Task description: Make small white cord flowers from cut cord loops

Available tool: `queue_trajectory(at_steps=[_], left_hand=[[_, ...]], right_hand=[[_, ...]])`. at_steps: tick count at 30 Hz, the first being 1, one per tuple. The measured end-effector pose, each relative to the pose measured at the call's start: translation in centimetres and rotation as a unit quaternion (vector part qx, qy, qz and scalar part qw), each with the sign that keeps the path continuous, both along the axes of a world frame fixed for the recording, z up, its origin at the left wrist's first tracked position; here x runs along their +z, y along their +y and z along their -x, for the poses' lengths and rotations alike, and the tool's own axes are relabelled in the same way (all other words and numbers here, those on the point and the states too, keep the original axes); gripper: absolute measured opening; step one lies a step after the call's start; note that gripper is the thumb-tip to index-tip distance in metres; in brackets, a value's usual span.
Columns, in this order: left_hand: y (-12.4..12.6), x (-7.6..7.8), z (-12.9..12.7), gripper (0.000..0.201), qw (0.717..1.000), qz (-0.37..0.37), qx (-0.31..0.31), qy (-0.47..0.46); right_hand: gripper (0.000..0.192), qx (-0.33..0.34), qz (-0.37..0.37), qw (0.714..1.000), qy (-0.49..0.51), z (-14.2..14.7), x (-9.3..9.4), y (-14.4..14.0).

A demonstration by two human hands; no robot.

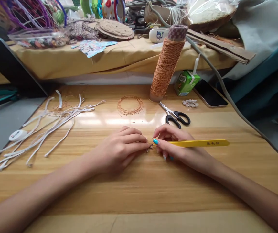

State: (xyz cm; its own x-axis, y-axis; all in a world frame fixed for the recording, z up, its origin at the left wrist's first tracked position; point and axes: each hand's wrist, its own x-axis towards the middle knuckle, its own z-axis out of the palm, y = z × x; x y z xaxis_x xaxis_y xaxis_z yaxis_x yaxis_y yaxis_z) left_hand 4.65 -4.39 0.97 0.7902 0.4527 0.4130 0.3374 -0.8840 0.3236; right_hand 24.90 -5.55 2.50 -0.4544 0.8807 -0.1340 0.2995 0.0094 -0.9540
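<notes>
Left hand [119, 149] pinches a tiny piece [150, 147]; right hand [175, 142] grips yellow tweezers [199, 143].

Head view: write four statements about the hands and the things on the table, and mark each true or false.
1. The right hand holds a yellow tool. True.
2. The scissors lie in the left hand. False: they lie on the wooden table, apart from both hands.
3. The cord spool stands upright. True.
4. The white straps lie right of the spool. False: they lie to its left.
</notes>
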Motion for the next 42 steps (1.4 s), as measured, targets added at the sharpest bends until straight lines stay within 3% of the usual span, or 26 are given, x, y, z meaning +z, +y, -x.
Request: queue_trajectory(at_steps=[13,22,30,36,42], left_hand=[[-0.4,0.0,0.1,0.027,1.0,-0.005,0.019,0.01],[-0.8,0.5,-0.1,0.025,0.999,-0.023,0.01,0.023],[-0.7,-0.1,-0.6,0.019,0.995,-0.07,0.041,0.052],[-0.8,-0.3,-1.0,0.013,0.99,-0.103,0.059,0.071],[-1.0,-0.2,-0.8,0.016,0.989,-0.117,0.063,0.069]], right_hand=[[0.003,0.006,-0.04,0.999,-0.005,-0.3,-0.4,-0.1],[0.003,-0.002,-0.105,0.992,-0.069,0.2,-0.5,-0.4],[0.004,-0.014,-0.035,0.999,-0.013,0.5,-0.3,-0.5],[0.006,-0.037,-0.066,0.997,-0.031,0.6,-0.7,-0.7],[0.007,-0.019,-0.074,0.996,-0.039,0.6,-0.7,-0.6]])
